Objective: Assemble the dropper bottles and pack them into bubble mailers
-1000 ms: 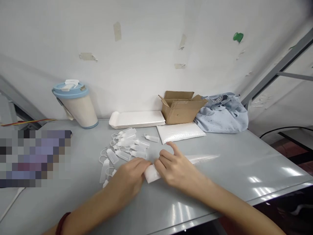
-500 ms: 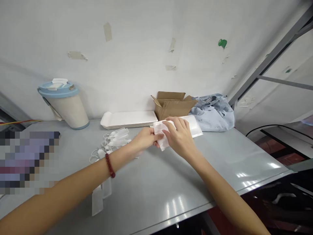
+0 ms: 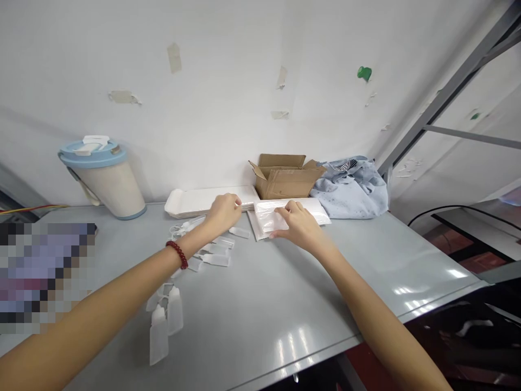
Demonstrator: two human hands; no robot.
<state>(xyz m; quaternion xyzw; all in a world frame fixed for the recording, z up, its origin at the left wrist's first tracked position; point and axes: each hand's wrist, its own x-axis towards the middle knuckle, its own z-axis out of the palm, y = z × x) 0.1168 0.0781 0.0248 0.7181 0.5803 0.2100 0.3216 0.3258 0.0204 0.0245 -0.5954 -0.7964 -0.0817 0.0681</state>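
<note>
Shiny white plastic packets (image 3: 266, 218) lie in a small stack in front of the cardboard box. My right hand (image 3: 299, 228) rests on them, thumb and fingers apart. My left hand (image 3: 225, 212) is at the front edge of a flat white stack (image 3: 195, 200), its fingers curled; whatever they may pinch is hidden. Below and left of that hand lie several small translucent squeeze bottles (image 3: 215, 259) with looped straps, partly covered by the wrist. Two more bottles (image 3: 158, 336) sit nearer the table's front.
An open cardboard box (image 3: 288, 182) stands against the wall, beside a bundle of light blue cloth (image 3: 352, 190). At the left are a cream tumbler (image 3: 114, 187) with a blue lid and a blurred-out flat object (image 3: 40, 271). A metal frame (image 3: 451, 92) rises at the right.
My left hand has let go of the packet and moved left to the flat white stack. The packet now lies flatter on the others, and my right hand has loosened over it.
</note>
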